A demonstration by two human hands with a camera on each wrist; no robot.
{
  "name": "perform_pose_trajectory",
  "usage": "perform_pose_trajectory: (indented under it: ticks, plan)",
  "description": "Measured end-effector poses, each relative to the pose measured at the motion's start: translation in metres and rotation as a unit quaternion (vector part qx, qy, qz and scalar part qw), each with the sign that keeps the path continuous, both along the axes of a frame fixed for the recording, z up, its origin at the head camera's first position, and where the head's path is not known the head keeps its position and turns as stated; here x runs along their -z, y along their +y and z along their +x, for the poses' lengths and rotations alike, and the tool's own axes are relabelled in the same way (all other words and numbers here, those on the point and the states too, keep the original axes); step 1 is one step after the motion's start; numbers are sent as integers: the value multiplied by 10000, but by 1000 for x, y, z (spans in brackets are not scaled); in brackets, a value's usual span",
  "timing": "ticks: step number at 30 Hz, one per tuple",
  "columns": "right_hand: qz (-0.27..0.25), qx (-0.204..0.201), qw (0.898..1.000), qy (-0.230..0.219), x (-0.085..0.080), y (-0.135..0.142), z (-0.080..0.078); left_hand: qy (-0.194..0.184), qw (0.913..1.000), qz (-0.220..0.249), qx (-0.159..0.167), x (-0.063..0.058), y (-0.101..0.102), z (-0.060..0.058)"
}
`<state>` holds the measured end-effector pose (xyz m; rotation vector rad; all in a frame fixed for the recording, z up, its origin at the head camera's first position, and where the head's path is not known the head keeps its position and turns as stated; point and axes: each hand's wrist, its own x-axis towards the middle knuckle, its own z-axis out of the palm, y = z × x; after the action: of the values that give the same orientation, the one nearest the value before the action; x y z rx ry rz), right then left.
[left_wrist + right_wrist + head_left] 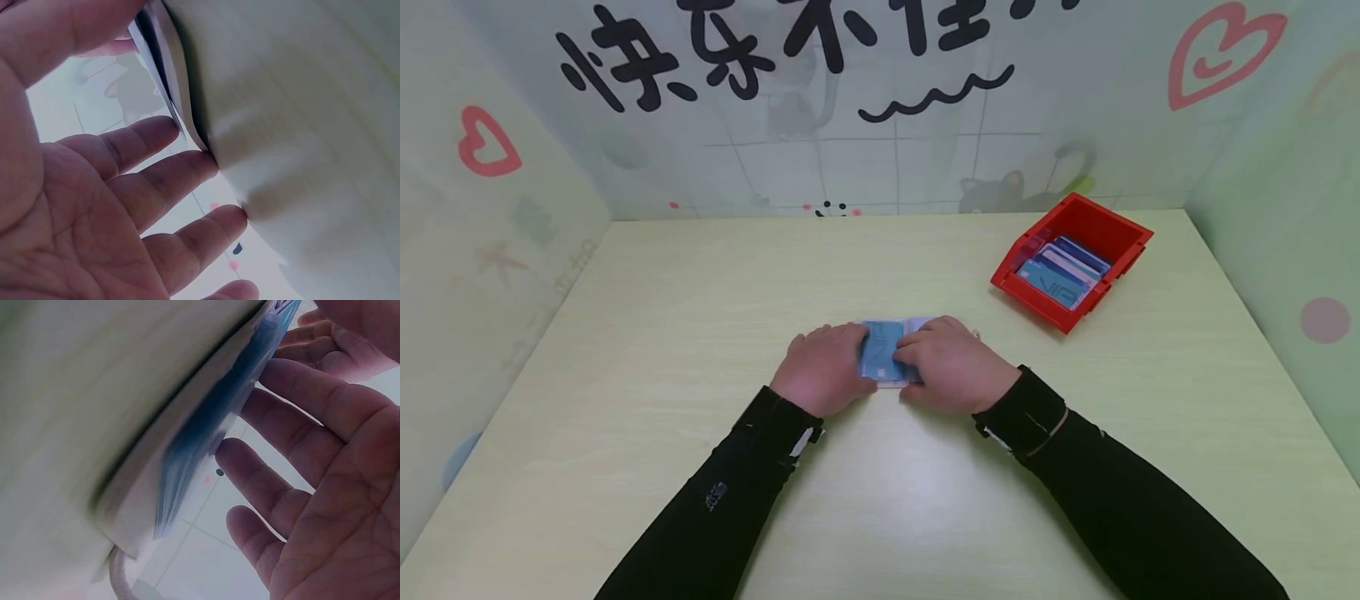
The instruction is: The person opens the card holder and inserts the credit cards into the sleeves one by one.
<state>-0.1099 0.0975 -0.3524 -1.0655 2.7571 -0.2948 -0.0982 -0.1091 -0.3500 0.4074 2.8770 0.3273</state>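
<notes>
A small card holder (891, 385) lies open at mid-table, with a blue card (881, 350) showing on its left side. My left hand (823, 367) holds the holder's left edge, thumb near the front and fingers along the far side. Over the right half, my right hand (955, 367) grips the holder, one fingertip right at the blue card's right edge. In the right wrist view, blue layered sleeves (194, 456) stand up from the thick cover (125, 512), with fingertips close against them. The left wrist view shows the holder's edge (178, 81) by the fingertips.
A red bin (1123, 242) with several cards (1063, 271) stands tilted at the back right of the pale table (700, 292). A cord loop (115, 572) hangs from the holder's cover. Printed wall panels (662, 167) enclose the table's back and sides.
</notes>
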Motion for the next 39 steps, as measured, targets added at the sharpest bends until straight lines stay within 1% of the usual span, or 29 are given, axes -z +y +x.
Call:
perform_pose_trajectory:
  ticks: [5, 8, 12, 19, 24, 28, 31, 34, 36, 39]
  plan:
    - [-62, -34, 10000, -32, -2, 2, -1, 33, 10000, 10, 7, 0, -1, 0]
    - [-205, 102, 9997, -40, -5, 5, -4, 42, 10000, 50, 50, 0, -1, -1]
    - [-320, 502, 9982, -75, -13, 13, -9, 84, 9998, 150, 59, -1, -2, -2]
    - [-416, 1150, 9923, -168, -23, 23, -13, 228, 9987, 444, -100, -2, -1, -1]
    - [-691, 1760, 9815, -294, -32, 39, -21, 316, 9984, 452, -116, -1, 1, -2]
    - [-908, 2201, 9709, -245, -32, 57, -32, 326, 9983, 464, -129, -1, 2, -2]
    - [-1013, 2535, 9619, -146, -34, 72, -39, 337, 9982, 477, -134, -1, 3, -1]
    - [-1105, 2900, 9506, -37, -36, 86, -45, 358, 9981, 476, -141, -3, 3, 0]
    - [-1086, 3127, 9436, 80, -36, 95, -49, 365, 9981, 481, -158, -3, 3, 0]
    - [-915, 3352, 9373, 285, -33, 106, -56, 355, 9979, 502, -183, -3, 3, 0]
